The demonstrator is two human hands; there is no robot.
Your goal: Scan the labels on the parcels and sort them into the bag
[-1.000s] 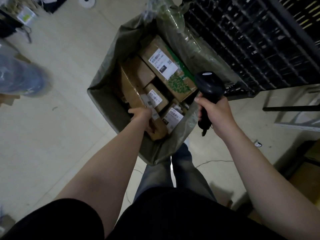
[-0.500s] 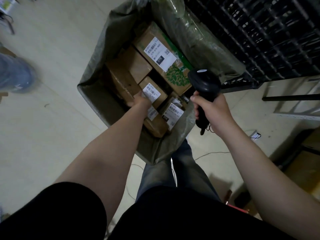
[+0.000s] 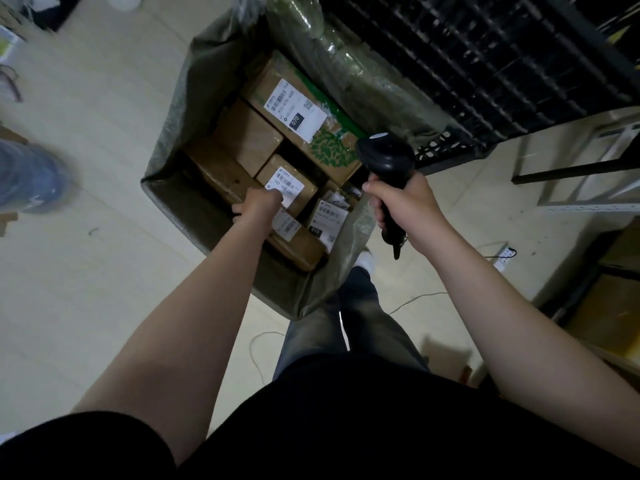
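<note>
Grey-green bag (image 3: 162, 157) stands open on pale floor (image 3: 86, 289), full of brown parcels. Big parcel (image 3: 270, 84) with white label at far side, next to black crate (image 3: 485, 64). Small parcel (image 3: 294, 178) with label in middle. Long parcel (image 3: 218, 171) at bag's left side. Left hand (image 3: 258, 206) down in bag, on long parcel, touching small parcel's label. Its fingers bend out of sight, so cannot tell if it grabs. Right hand (image 3: 405, 206) wraps tight round black scanner (image 3: 384, 155), above bag's right edge.
</note>
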